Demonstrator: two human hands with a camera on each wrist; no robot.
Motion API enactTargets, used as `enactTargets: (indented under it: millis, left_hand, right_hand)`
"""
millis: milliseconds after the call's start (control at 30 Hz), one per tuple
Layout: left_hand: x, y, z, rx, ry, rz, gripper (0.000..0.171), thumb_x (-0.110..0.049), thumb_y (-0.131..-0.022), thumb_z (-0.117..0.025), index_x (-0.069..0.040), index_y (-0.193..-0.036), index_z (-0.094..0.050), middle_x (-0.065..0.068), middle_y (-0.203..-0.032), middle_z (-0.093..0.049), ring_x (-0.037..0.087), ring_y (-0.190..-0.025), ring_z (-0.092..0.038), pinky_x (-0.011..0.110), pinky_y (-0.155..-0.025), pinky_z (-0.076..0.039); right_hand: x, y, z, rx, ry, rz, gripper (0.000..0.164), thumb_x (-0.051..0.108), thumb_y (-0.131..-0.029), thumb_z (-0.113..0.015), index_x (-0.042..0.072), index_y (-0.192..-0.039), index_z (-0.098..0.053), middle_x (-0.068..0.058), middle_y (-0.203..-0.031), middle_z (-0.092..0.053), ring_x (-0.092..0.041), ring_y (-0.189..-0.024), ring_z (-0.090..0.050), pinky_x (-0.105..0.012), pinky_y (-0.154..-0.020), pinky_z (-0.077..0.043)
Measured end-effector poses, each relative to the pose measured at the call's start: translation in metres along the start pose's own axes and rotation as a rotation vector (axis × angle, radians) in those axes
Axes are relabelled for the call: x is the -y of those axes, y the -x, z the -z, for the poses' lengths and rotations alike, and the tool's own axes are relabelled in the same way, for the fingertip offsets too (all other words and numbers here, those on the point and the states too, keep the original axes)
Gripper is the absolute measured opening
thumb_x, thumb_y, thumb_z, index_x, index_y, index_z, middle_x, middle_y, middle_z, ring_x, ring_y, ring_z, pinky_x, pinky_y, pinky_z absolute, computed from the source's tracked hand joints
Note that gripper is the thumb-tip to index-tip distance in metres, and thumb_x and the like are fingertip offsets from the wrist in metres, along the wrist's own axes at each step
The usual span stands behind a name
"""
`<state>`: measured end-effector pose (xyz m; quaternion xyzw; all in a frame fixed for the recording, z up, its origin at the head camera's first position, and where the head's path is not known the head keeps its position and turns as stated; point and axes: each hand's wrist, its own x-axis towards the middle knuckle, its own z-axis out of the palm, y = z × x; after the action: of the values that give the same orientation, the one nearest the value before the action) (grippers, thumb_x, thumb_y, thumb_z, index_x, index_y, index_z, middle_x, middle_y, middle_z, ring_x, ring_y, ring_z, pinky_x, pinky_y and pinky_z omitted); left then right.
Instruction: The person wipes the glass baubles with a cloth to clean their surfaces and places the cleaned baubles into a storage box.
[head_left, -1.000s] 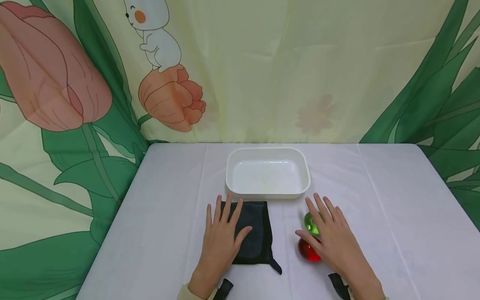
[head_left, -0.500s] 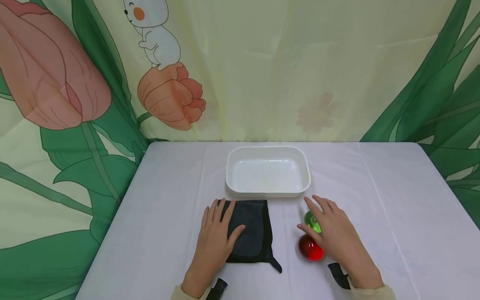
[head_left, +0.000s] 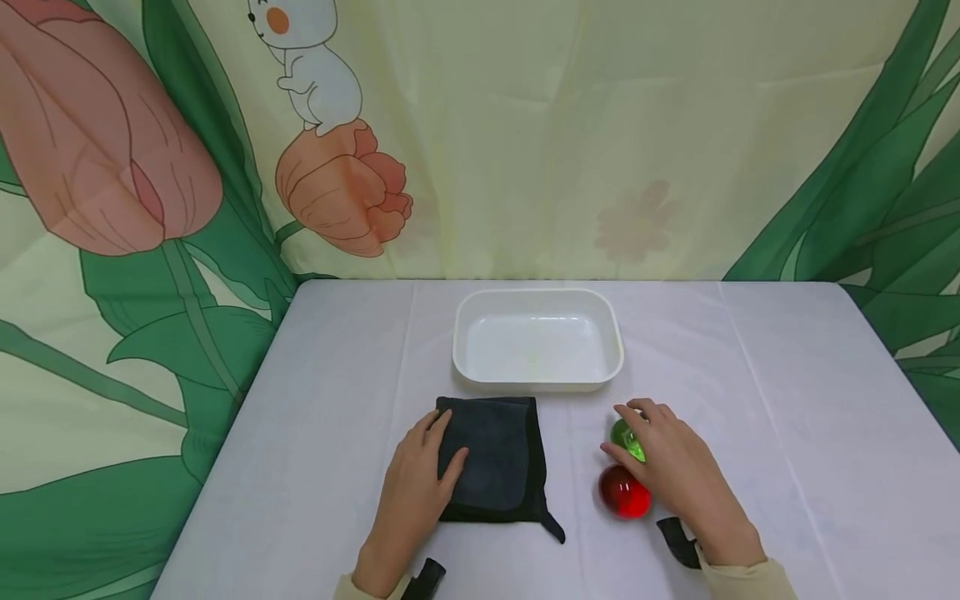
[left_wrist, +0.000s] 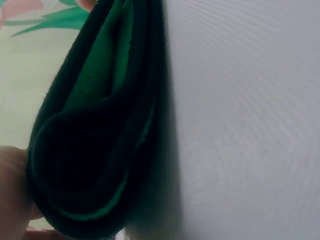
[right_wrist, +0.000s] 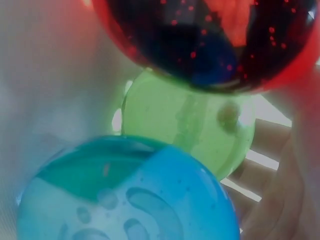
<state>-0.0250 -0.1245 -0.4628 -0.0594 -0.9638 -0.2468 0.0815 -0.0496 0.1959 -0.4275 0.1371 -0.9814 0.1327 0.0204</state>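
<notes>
A dark folded cloth pouch (head_left: 491, 458) with a short tail at its lower right corner lies on the table. My left hand (head_left: 412, 483) rests along its left edge, thumb and fingertips over the fabric. In the left wrist view the folded edge of the pouch (left_wrist: 95, 150) shows green inside. My right hand (head_left: 678, 467) is loosely arched over a clear green ball (head_left: 628, 439), partly hiding it. A clear red ball (head_left: 624, 492) sits just nearer than the green one. The right wrist view also shows a clear blue ball (right_wrist: 135, 195), hidden under the hand in the head view.
A white rectangular dish (head_left: 536, 387) stands behind the pouch and balls. White cloth covers the table (head_left: 795, 433), and a printed curtain (head_left: 570, 142) hangs at its back edge. Black straps (head_left: 678, 542) are on both wrists.
My left hand has slid left and nearer, uncovering more of the pouch. The right fingers, spread before, have drawn in and bent over the balls, and the red ball shows more.
</notes>
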Motion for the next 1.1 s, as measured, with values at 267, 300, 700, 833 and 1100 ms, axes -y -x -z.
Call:
enactTargets:
  millis: [267, 300, 700, 833, 1100]
  left_hand:
    - [0.003, -0.002, -0.003, 0.003, 0.005, 0.048, 0.052, -0.027, -0.093, -0.071, -0.004, -0.137, -0.056, 0.018, -0.127, -0.061, 0.035, -0.113, -0.061, 0.048, -0.091, -0.054]
    - [0.003, -0.003, -0.003, -0.003, 0.002, 0.045, 0.052, -0.026, -0.092, -0.072, -0.004, -0.136, -0.057, 0.018, -0.125, -0.062, 0.034, -0.112, -0.062, 0.047, -0.09, -0.054]
    - [0.006, -0.007, -0.003, -0.017, 0.118, 0.134, 0.045, -0.019, -0.093, -0.071, -0.005, -0.134, -0.059, 0.009, -0.106, -0.068, 0.015, -0.083, -0.062, 0.029, -0.069, -0.053]
    - [0.01, -0.009, -0.001, -0.006, 0.199, 0.162, 0.046, -0.016, -0.091, -0.072, -0.003, -0.133, -0.059, 0.008, -0.101, -0.069, 0.009, -0.074, -0.059, 0.023, -0.061, -0.048]
    - [0.014, -0.014, 0.002, 0.049, 0.286, 0.196, 0.052, -0.015, -0.089, -0.074, 0.002, -0.135, -0.056, 0.006, -0.088, -0.068, 0.008, -0.071, -0.06, 0.023, -0.061, -0.048]
  right_hand:
    - [-0.003, -0.002, 0.001, 0.047, -0.061, -0.045, 0.051, 0.036, -0.085, -0.077, 0.002, -0.121, -0.064, -0.014, -0.115, -0.062, -0.031, -0.101, -0.059, -0.05, -0.075, -0.058]
    - [-0.003, -0.002, 0.001, 0.046, -0.066, -0.046, 0.051, 0.036, -0.085, -0.077, 0.002, -0.121, -0.064, -0.014, -0.114, -0.062, -0.031, -0.1, -0.059, -0.05, -0.074, -0.058]
    - [-0.005, -0.003, 0.001, 0.042, -0.095, -0.049, 0.047, 0.035, -0.085, -0.078, 0.003, -0.116, -0.066, -0.013, -0.109, -0.064, -0.028, -0.094, -0.06, -0.049, -0.08, -0.057]
    - [-0.006, -0.004, 0.0, 0.034, -0.097, -0.04, 0.046, 0.034, -0.084, -0.079, 0.003, -0.115, -0.067, -0.012, -0.108, -0.065, -0.028, -0.093, -0.06, -0.048, -0.08, -0.057]
    - [-0.011, -0.005, -0.006, -0.05, -0.105, 0.019, 0.045, 0.03, -0.084, -0.079, 0.001, -0.116, -0.067, -0.012, -0.104, -0.065, -0.029, -0.093, -0.061, -0.049, -0.079, -0.057]
